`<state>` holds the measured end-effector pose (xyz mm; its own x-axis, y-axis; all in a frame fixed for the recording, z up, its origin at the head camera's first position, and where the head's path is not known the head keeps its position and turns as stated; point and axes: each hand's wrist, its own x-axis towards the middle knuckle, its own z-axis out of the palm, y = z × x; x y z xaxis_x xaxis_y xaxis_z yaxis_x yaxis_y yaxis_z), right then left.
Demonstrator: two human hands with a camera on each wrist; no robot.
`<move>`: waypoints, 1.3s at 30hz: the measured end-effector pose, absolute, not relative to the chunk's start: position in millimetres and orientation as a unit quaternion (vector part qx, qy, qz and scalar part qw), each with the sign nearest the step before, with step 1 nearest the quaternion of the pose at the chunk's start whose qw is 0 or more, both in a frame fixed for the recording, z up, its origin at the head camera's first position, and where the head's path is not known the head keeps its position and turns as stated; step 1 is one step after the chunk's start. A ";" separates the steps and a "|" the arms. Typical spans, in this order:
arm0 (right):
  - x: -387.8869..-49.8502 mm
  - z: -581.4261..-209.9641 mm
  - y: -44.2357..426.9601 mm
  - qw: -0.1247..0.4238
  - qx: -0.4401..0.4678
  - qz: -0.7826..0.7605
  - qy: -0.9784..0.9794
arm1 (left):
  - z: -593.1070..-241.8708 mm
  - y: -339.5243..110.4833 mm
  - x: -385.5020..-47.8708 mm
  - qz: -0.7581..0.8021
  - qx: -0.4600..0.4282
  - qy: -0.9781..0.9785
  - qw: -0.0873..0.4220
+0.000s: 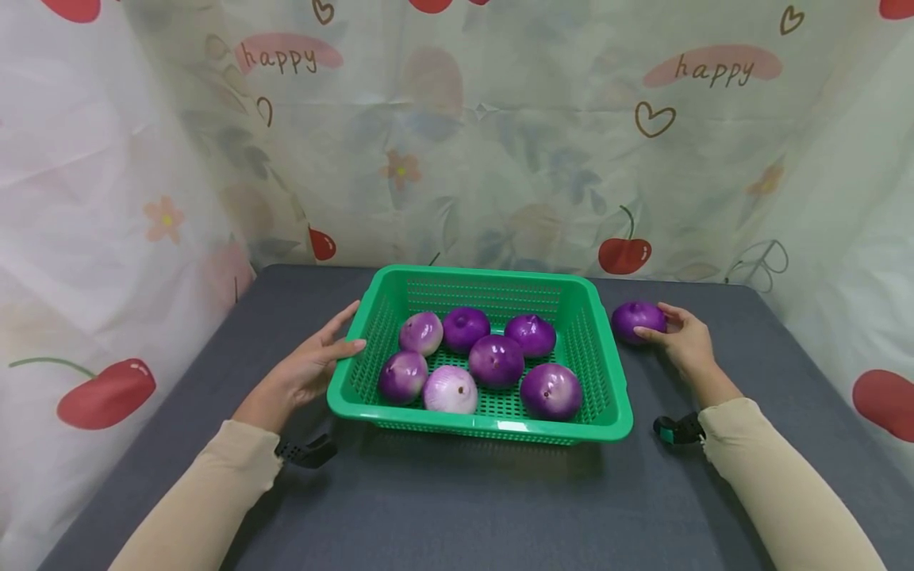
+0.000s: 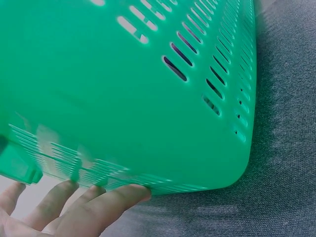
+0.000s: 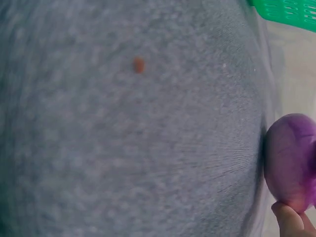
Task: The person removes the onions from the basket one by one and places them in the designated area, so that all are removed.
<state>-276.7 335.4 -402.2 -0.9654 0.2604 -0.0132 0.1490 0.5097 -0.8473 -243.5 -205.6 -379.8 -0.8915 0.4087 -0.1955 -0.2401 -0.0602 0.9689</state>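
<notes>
A green plastic basket (image 1: 493, 432) with slotted walls holds several red onions (image 1: 496, 362), one paler than the others. My left hand (image 1: 307, 366) holds the basket's left side, thumb over the rim and fingers against the outer wall. In the left wrist view those fingers (image 2: 106, 207) touch the slotted wall from outside. To the right of the basket, my right hand (image 1: 681, 337) grips another red onion (image 1: 638, 321) between thumb and fingers. The right wrist view shows this onion (image 3: 291, 160) at its right edge, with a fingertip against its lower side.
A dark grey cloth (image 1: 428, 507) covers the table under the basket. Behind and at both sides hangs a pale printed curtain (image 1: 485, 190). In the right wrist view a small orange-brown speck (image 3: 139, 65) lies on the grey cloth.
</notes>
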 end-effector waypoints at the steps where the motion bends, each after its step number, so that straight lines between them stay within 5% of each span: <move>1: -276.5 -403.1 335.8 0.056 -0.118 0.479 -0.868 | -379.8 -205.6 -243.6 0.725 0.066 0.648 0.223; 39: -279.3 -402.9 346.6 -0.011 -0.089 0.476 -0.875 | -379.1 -204.9 -243.5 0.722 0.065 0.653 0.219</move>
<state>-279.3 346.6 -402.9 -0.9838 0.1465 -0.1037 0.1667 0.5314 -0.8306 -243.5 -204.9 -379.1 -0.8959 0.4010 -0.1911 -0.2300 -0.0506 0.9719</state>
